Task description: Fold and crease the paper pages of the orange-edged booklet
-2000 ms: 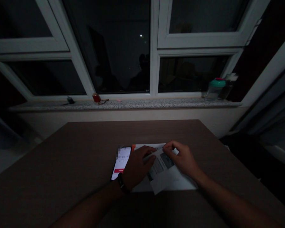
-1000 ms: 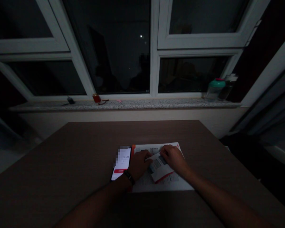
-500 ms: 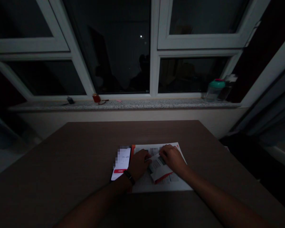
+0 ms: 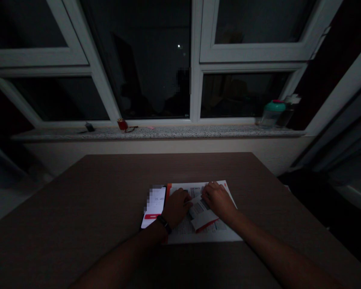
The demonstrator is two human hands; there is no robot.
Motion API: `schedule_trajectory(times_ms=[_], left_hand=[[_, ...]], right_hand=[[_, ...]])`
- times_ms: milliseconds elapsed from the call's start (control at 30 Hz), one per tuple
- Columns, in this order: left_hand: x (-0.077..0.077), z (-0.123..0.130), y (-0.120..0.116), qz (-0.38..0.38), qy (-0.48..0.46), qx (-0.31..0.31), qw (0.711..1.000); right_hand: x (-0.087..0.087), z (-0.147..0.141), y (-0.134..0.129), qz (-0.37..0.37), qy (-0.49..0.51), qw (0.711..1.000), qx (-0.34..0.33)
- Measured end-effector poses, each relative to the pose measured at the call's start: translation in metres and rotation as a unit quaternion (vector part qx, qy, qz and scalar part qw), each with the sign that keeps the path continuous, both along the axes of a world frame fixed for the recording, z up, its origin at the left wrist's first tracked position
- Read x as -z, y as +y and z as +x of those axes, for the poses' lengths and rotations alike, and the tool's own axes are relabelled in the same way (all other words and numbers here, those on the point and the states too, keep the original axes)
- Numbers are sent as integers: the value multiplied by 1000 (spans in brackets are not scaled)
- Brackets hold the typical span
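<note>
A folded piece of printed paper (image 4: 202, 214), with a red strip along its near edge, lies on a larger printed sheet or booklet (image 4: 204, 239) with an orange left edge. My left hand (image 4: 177, 206), a dark band on its wrist, has its fingers closed on the left edge of the folded paper. Opposite it, my right hand (image 4: 218, 199) pinches the paper's upper right part, fingers curled. Both hands rest low over the sheet. Left of them lies a phone (image 4: 154, 204) with a lit screen and a red button.
The brown table (image 4: 114, 192) reaches to the wall under a window. On the speckled sill (image 4: 180, 131) stand a small red object (image 4: 122, 124), a dark little item (image 4: 89, 127) and a clear bottle with a teal lid (image 4: 273, 112). A grey curtain (image 4: 345, 136) hangs at right.
The folded paper's upper edge sits slightly lower and flatter between my fingers. Both hands have hardly moved.
</note>
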State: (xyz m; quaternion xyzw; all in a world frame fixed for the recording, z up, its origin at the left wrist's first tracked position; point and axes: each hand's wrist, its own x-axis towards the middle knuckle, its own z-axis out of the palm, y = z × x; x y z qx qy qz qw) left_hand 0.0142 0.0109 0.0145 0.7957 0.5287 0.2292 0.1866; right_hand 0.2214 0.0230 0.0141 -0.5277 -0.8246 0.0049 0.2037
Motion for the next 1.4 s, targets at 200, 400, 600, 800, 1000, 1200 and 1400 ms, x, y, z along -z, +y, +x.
schedule_trajectory(times_ms=[200,400,600,800,1000,1200,1400], left_hand=[[-1,0,-1,4,-1,7,1000],[-3,1,-2,4,0,5,1000],[-1,1,0,13,-1,-9,1000],[-3,0,1,15,6,-14,1000],[-2,1,1,16,12,-12,1000],[1,-2,4,26,23,-14,999],[-3,0,0,51,50,-11,997]], right_hand=[[-5,0,-7,-25,-27,999,-18],[-7,1,-16,-30,-40,998,-31],[-10,-2,-8,-18,-35,998,-49],[-8,-2,-4,-21,-37,996,-81],[-13,3,-20,-30,-56,993,-97],[-13,2,-22,-43,-34,993,-100],[-13,-5,-18,-34,-39,994,-101]])
